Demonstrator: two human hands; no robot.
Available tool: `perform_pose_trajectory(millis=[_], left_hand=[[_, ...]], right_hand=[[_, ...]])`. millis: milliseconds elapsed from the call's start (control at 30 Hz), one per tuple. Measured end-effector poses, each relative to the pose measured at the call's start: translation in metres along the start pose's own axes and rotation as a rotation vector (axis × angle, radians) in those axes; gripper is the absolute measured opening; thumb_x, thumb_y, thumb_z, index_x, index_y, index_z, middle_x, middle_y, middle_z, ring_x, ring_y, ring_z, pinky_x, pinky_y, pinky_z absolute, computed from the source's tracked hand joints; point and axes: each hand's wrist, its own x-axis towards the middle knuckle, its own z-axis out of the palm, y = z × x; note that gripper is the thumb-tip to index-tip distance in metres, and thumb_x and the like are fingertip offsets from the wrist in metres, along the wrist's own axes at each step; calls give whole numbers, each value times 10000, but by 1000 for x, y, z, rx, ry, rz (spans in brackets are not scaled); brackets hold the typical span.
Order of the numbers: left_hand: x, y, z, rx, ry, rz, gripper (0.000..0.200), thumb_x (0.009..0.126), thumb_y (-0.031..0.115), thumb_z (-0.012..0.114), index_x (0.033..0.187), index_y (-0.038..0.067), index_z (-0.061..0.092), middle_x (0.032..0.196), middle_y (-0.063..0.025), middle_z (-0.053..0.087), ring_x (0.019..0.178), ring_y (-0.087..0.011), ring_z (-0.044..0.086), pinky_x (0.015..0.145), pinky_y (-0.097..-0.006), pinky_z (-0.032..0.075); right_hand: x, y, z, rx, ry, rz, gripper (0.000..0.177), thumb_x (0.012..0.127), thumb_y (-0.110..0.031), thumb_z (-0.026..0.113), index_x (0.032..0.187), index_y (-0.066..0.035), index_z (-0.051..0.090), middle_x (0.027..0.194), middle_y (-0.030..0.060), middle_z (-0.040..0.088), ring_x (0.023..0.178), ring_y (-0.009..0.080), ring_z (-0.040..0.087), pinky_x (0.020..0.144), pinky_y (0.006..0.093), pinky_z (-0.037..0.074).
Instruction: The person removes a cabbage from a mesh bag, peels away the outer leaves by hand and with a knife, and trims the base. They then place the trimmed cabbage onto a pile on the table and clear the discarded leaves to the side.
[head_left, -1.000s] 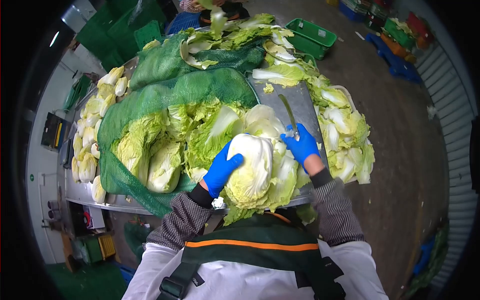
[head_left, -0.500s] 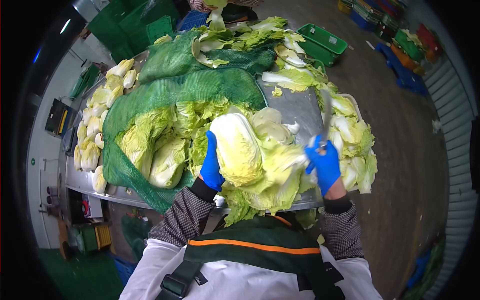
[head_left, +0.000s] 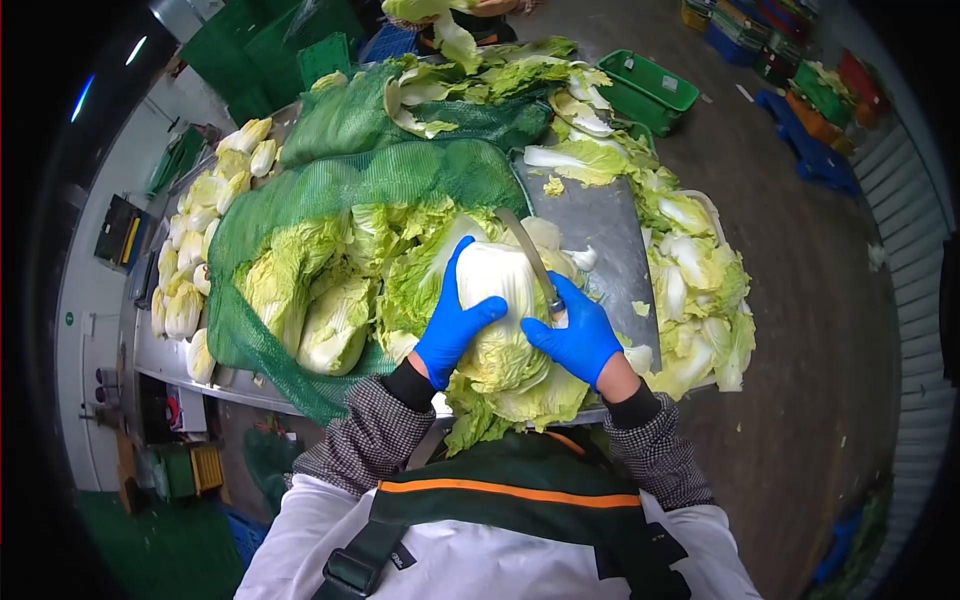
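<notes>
A pale Chinese cabbage (head_left: 497,335) stands between my hands at the table's near edge, its white base facing away from me. My left hand (head_left: 458,325), in a blue glove, is wrapped round the cabbage's left side. On the right, my gloved right hand (head_left: 577,335) is closed round the handle of a curved knife (head_left: 527,250) and its fingers touch the cabbage. The blade points up and to the left beside the cabbage's base. Loose green leaves (head_left: 480,415) lie under the cabbage. Left of it, more cabbages (head_left: 338,325) show in the mouth of a green net bag (head_left: 370,175).
Trimmed cabbages (head_left: 183,310) line the metal table's left side. Leaves are heaped (head_left: 705,300) at its right edge. A green crate (head_left: 648,85) stands beyond on the right. Across the table, a co-worker's hands hold a leafy cabbage (head_left: 420,8).
My right hand has moved left with the knife, from the table's right side to the cabbage. The cabbage has shifted slightly right, and my left hand now reaches further over it.
</notes>
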Motion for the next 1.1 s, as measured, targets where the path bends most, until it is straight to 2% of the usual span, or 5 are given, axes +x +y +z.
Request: perform_pose_trajectory(millis=[133,433,667,867,1100], left_hand=[[-2,3,4,-40,-31,-62,947,718,191,780,1454,37,204,1369,-112,385,1270,-219,384,1077,-351,294],[-20,-14,-8,-896,-41,-632,769,856,578,521,1398,57,357,1380,-193,435,1231,-341,471,1040,-455,385],[7,12,5,-1250,-111,-428,966,787,752,448,1442,63,277,1356,-253,432,1192,-390,489,997,-505,418],[8,0,-9,-636,-112,-422,765,867,540,541,1407,39,337,1362,-138,460,1218,-248,483,1023,-375,398],[-5,-16,-1,-48,47,-169,807,714,218,793,1369,22,364,1295,-96,492,1187,-200,478,1009,-343,383]], right_hand=[[-4,8,-6,18,-40,0,721,705,-330,709,1325,-62,456,1054,219,624,967,333,624,849,373,487],[15,37,-9,-517,227,-15,402,793,-218,579,1190,-191,522,822,182,650,748,380,627,660,475,488],[14,14,-23,-68,106,-24,709,795,-452,696,1308,-18,469,1014,184,646,882,260,637,780,351,495],[3,-7,-18,295,-90,143,647,798,-409,711,1261,-6,507,941,107,651,837,193,618,765,336,503],[-9,-11,8,-366,108,-38,567,763,-232,609,1294,-74,487,873,169,661,777,350,644,701,420,516]])
